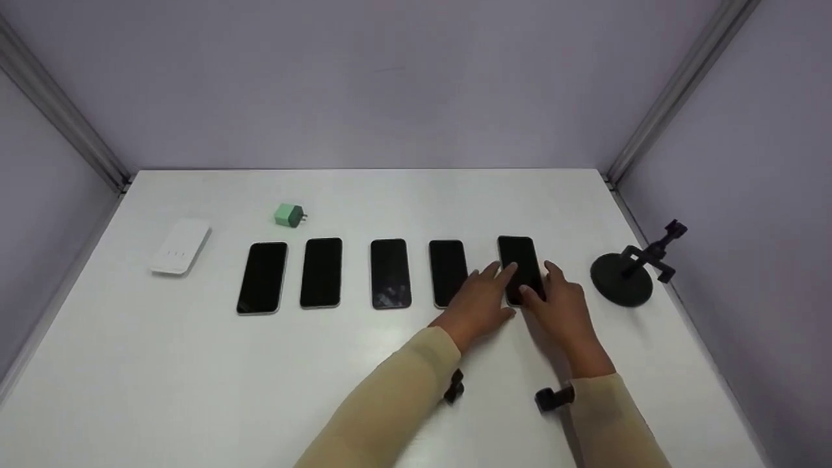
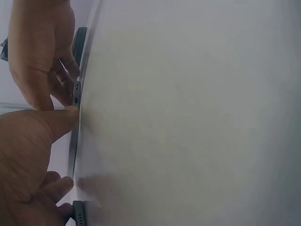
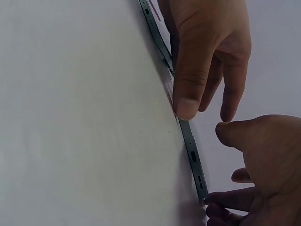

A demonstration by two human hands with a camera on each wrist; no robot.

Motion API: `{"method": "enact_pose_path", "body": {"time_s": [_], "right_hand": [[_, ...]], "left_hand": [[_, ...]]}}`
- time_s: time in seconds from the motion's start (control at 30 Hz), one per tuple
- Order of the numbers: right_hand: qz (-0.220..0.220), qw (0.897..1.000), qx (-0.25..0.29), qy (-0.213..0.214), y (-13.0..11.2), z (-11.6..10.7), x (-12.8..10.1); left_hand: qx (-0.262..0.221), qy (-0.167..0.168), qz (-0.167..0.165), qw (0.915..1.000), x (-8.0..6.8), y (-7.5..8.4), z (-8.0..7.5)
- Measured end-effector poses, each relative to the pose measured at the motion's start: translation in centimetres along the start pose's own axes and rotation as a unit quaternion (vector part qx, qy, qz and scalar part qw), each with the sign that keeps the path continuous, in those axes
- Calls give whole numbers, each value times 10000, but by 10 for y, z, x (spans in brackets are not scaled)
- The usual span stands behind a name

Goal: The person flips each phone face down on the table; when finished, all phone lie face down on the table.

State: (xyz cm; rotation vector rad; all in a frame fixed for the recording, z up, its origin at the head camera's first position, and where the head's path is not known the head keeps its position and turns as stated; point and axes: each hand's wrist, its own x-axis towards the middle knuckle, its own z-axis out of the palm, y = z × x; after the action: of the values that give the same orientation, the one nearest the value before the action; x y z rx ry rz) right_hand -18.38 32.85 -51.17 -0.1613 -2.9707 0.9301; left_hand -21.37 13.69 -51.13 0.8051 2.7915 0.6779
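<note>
A black-screened smartphone (image 1: 518, 260) lies face up at the right end of a row, with both hands close about it. My left hand (image 1: 478, 302) reaches over its lower left side, fingers spread. The left thumb rests at its bottom edge, beside the charging port (image 3: 193, 157) in the right wrist view. On the other side is my right hand (image 1: 562, 309), fingers along the right edge and thumb above the screen. One right fingertip touches the lower right corner in the right wrist view. The left hand partly covers the neighbouring smartphone (image 1: 447, 270).
Three more smartphones, left (image 1: 262, 279), middle (image 1: 321, 273) and right (image 1: 390, 273), continue the row leftward. Behind them sits a green plug charger (image 1: 289, 215). A white flat device (image 1: 182, 247) is at far left. A black round-based stand (image 1: 622, 281) stands at the right edge.
</note>
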Motion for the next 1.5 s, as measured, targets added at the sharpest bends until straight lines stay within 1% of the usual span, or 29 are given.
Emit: {"method": "enact_pose_path", "body": {"time_s": [0.13,0.27,0.33,0.4,0.5,0.57,0.7,0.87,0.93,1.07,1.13,1.3,1.43,1.5], "right_hand": [[111,9998,132,-134,2,-6,2],[289,9983,392,-308,3,-12,3],[380,9972,518,-379,4,-15,3],[465,9959,652,-427,6,-18,3],[557,9943,809,-423,8,-21,4],[619,9929,919,-425,8,-22,3],[750,9891,1198,-417,7,-22,2],[879,9804,1722,-368,6,-22,3],[896,9776,1866,-370,6,-22,4],[925,9763,1926,-360,6,-22,5],[944,9777,1846,-330,6,-23,6],[990,9808,1671,-175,8,-25,6],[1099,9802,1644,-116,9,-24,3],[1166,9798,1624,2,10,-23,1]], "left_hand": [[-141,-29,-132,9998,6,2,4],[-97,72,80,9999,14,6,7],[99,181,230,9995,17,8,8],[441,283,341,9980,20,11,10],[943,424,378,9939,23,14,12],[1077,437,345,9926,23,14,13],[1059,392,265,9932,22,14,14],[1016,335,213,9940,22,12,13],[1022,359,218,9939,22,11,13],[1013,412,228,9937,21,10,11],[1020,428,222,9936,21,11,10],[1065,340,197,9935,21,11,9],[1090,301,190,9934,21,11,11],[1091,296,187,9934,21,10,11]]}}
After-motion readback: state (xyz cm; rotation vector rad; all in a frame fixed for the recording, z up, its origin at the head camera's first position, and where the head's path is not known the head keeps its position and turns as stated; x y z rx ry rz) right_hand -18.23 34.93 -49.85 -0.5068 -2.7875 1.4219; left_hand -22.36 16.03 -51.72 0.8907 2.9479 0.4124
